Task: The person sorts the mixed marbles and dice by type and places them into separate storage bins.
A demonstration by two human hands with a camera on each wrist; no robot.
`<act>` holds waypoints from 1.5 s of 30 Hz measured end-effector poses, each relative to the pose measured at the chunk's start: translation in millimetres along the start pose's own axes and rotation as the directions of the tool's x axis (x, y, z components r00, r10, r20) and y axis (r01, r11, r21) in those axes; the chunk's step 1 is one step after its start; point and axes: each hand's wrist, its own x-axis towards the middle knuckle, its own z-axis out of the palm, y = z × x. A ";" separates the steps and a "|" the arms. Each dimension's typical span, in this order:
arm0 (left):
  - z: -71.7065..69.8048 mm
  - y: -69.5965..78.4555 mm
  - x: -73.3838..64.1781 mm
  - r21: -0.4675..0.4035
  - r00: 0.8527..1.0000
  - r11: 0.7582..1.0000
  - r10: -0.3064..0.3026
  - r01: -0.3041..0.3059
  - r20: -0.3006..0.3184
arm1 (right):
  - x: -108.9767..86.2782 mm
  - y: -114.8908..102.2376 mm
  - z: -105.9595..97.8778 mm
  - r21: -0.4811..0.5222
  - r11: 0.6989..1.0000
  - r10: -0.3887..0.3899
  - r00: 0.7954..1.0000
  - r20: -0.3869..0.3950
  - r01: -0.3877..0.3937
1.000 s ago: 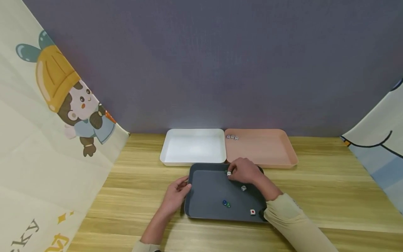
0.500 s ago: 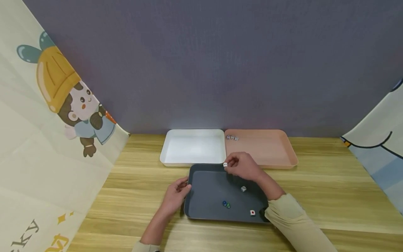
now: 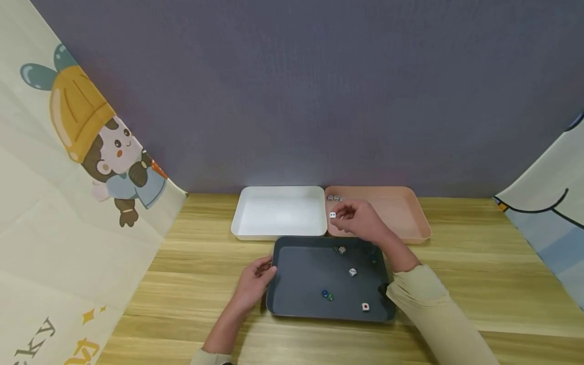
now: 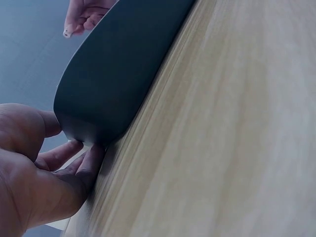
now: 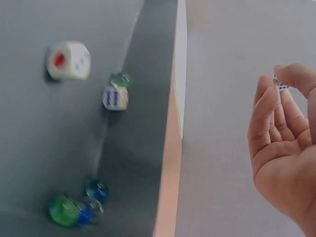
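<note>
My right hand point(image 3: 362, 220) pinches a white die point(image 3: 332, 215) between thumb and fingertips, over the left part of the pink tray point(image 3: 388, 218). That die shows as a small dotted edge in the right wrist view. At the left side of the dark grey tray point(image 3: 296, 279), my left hand point(image 3: 253, 284) holds the rim; its thumb and fingers point(image 4: 91, 163) lie against the outer wall in the left wrist view. Inside the grey tray are more dice, one with a red dot point(image 5: 69, 60) and one with blue pips point(image 5: 115, 98), plus glass marbles, including a green one point(image 5: 64, 211).
Behind the grey tray, a white tray point(image 3: 280, 215) stands side by side with the pink one. Three dice point(image 3: 336, 198) sit in a row at the pink tray's far left corner. A grey panel point(image 3: 292, 101) rises behind the wooden table point(image 3: 196, 263).
My right hand has lifted the die from the grey tray's far side and carried it forward over the pink tray. The left hand stays at the grey tray's left rim.
</note>
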 end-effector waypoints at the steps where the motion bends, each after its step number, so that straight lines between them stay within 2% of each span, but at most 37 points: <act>1: 0.0 0.2 -0.1 0.002 1.000 1.000 -0.002 0.002 0.000 | 1.9 -0.4 -3.3 0.000 1.000 0.018 1.000 -0.004 -0.018; 7: 0.7 3.3 -0.5 0.012 1.000 1.000 -0.010 0.010 -0.001 | 19.2 7.0 -21.5 0.004 0.996 0.085 0.996 -0.026 -0.085; 15: 0.5 6.1 1.1 -0.003 1.000 1.000 0.001 -0.001 0.000 | 53.4 20.5 -41.1 -0.033 0.985 0.165 0.985 -0.060 -0.167; 19: 0.5 6.8 1.7 -0.004 1.000 1.000 -0.007 0.007 -0.005 | 69.6 30.0 -47.2 -0.029 0.972 0.231 0.970 -0.071 -0.234; 23: -0.1 8.2 2.3 -0.018 1.000 1.000 -0.025 0.025 -0.003 | 80.6 37.8 -51.4 -0.009 0.948 0.319 0.947 -0.052 -0.319; 28: -2.3 7.5 4.1 -0.051 0.999 0.998 -0.035 0.035 0.013 | 88.4 47.5 -53.9 0.008 0.917 0.400 0.916 -0.037 -0.400; 33: -4.1 5.6 2.2 -0.063 0.998 0.998 -0.012 0.016 0.057 | 88.0 58.2 -54.4 0.003 0.894 0.449 0.893 -0.028 -0.449; 38: -3.8 0.7 -1.3 -0.078 0.995 0.997 0.000 0.008 0.101 | 83.7 61.5 -55.8 0.046 0.884 0.465 0.885 0.003 -0.465; 42: -2.5 2.2 -4.0 -0.082 0.997 0.997 0.008 -0.001 0.083 | 86.0 61.4 -56.5 0.059 0.882 0.468 0.884 -0.002 -0.467; 45: -0.8 5.9 -6.5 -0.076 0.998 0.997 0.013 -0.008 0.055 | 88.8 66.0 -56.6 0.051 0.873 0.487 0.873 -0.012 -0.486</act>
